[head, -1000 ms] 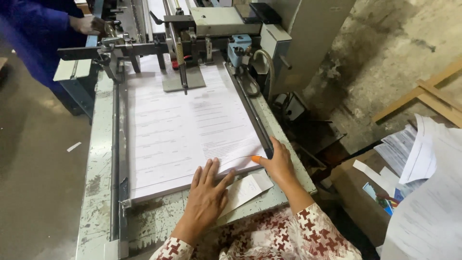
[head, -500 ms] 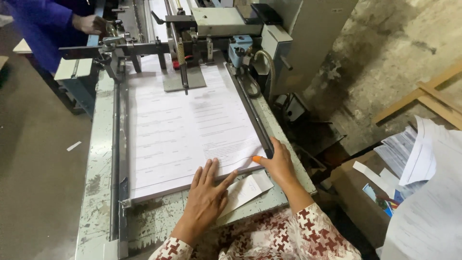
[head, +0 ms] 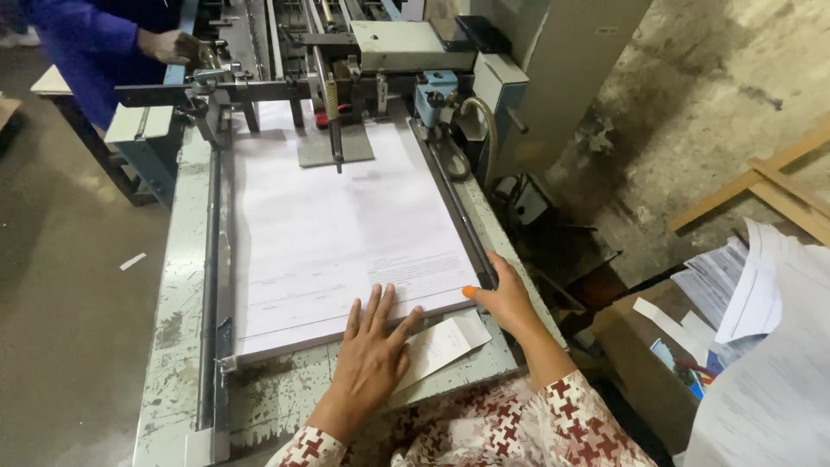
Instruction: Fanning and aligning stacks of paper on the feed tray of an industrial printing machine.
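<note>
On the feed table: a stack of printed sheets (head: 346,233) lies flat on the worn machine table (head: 177,346), between a left side rail (head: 210,285) and a right rail (head: 458,216).
Left hand (head: 372,359): flat, fingers spread, resting on the stack's near edge; grips nothing.
Right hand (head: 506,298): open, pressed against the stack's near right corner.
Loose slip (head: 441,342): under the left fingers, just beside the stack.
Far end: another person's hand (head: 177,45) at the machine.

Dim workshop corner, worn and cluttered.
Grey concrete floor (head: 60,329) left; stained wall (head: 718,95) right, timber frame (head: 765,182) leaning against it.
</note>
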